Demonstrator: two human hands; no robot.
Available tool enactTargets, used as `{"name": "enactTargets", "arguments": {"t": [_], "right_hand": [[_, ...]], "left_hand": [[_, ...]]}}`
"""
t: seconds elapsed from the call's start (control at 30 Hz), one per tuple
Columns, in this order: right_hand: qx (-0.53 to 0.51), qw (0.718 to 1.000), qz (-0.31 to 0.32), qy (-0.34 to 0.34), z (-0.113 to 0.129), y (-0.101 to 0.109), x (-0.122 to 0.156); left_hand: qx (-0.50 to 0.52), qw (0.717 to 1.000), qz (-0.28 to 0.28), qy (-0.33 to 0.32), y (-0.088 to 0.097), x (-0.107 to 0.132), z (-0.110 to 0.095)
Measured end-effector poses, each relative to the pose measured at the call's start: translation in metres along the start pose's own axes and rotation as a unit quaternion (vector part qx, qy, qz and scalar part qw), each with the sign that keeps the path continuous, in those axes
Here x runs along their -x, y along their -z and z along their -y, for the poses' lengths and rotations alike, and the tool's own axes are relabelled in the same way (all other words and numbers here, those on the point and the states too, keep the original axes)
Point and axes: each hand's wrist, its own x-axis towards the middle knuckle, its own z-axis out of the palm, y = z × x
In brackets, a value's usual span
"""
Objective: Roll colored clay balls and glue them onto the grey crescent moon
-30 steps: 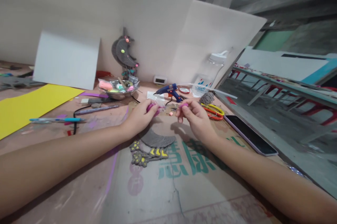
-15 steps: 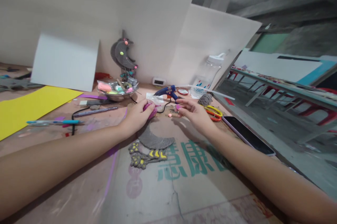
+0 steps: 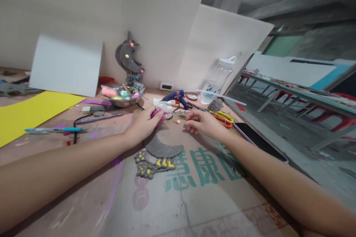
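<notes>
Purple soft lump (image 3: 158, 118), clamped between thumb and fingers of the left hand (image 3: 144, 119), held over the desk (image 3: 151, 93) beside crinkled clear plastic (image 3: 166, 108)! Below, a grey cord-textured crescent (image 3: 164, 148) lies near the left edge of the printed cardboard sheet (image 3: 155, 211). Blue glue gun (image 3: 175, 96) towards the desk's back edge; small round pink bead (image 3: 178, 122) nearer. Right hand (image 3: 198, 122): fingertips curled close, any pinch impossible to tell. Yellow-and-orange-handled scissors (image 3: 219, 112) beside it, black-screened phone (image 3: 257, 140) along the desk's right edge.
</notes>
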Motion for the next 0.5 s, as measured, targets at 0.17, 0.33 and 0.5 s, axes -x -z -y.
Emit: {"name": "enactTargets", "arguments": {"t": [0.17,0.33,0.5], "right_hand": [[0.188,0.981,-0.011,0.040,-0.0026,0.0015,0.0015],[0.202,0.977,-0.005,0.069,-0.0043,0.0007,0.0001],[0.145,0.988,0.025,0.050,-0.0085,0.0090,-0.0049]], "left_hand": [[0.014,1.000,0.014,0.002,0.0011,0.0011,-0.0037],[0.019,1.000,0.016,-0.001,0.0017,0.0016,-0.0073],[0.017,1.000,0.012,-0.004,0.0009,0.0016,-0.0051]]}}
